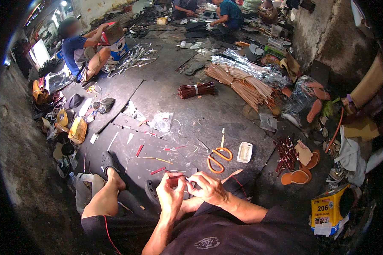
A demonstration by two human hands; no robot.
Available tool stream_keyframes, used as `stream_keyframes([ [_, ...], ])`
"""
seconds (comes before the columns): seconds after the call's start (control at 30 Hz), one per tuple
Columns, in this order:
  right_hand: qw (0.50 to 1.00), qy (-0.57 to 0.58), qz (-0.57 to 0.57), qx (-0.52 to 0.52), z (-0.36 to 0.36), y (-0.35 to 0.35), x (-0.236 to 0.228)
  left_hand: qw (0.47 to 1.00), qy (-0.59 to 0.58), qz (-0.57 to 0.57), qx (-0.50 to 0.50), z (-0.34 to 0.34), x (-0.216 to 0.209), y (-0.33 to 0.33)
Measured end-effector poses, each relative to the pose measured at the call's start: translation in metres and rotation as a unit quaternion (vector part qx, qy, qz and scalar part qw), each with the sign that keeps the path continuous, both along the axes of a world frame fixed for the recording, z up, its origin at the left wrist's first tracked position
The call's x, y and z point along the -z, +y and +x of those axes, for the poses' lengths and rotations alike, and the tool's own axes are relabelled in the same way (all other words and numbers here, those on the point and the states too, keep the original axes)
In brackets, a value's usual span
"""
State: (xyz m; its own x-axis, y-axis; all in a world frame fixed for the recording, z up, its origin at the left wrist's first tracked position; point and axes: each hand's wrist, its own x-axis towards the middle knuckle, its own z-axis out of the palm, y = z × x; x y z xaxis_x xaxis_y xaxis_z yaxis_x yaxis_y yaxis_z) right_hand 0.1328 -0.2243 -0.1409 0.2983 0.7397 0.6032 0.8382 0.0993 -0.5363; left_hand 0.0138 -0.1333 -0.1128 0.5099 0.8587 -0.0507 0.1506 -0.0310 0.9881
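Note:
My left hand (171, 193) is closed around a short dark red strip (175, 177) that lies across its fingertips. Close beside it, my right hand (210, 188) pinches at the strip's right end; a small pale bit shows there, too small to name. Both hands meet above my folded legs. Just beyond them, orange-handled scissors (220, 160) lie on the dark floor sheet. A white rectangular dish (244, 152) sits right of the scissors. Loose dark red pieces, among them a short one (158, 170), lie left of the scissors.
At right lie a heap of dark red strips (286, 156), brown sandals (296, 177) and a yellow tin (327, 210). Farther off are a tied dark red bundle (195, 90), tan strips (242, 85) and silver strips (249, 66). A co-worker (76, 53) sits far left; others sit at the back.

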Motion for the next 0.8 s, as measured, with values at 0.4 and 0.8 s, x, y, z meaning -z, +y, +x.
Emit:
stream_keyframes([
  [0.4,0.987,0.152,-0.001,-0.042,0.007,0.001,-0.020,0.947,-0.138,-0.288,0.039,-0.009,0.005,0.014],
  [0.8,0.990,0.128,-0.035,-0.056,0.010,0.001,-0.017,0.938,-0.170,-0.301,0.012,-0.010,0.023,0.009],
])
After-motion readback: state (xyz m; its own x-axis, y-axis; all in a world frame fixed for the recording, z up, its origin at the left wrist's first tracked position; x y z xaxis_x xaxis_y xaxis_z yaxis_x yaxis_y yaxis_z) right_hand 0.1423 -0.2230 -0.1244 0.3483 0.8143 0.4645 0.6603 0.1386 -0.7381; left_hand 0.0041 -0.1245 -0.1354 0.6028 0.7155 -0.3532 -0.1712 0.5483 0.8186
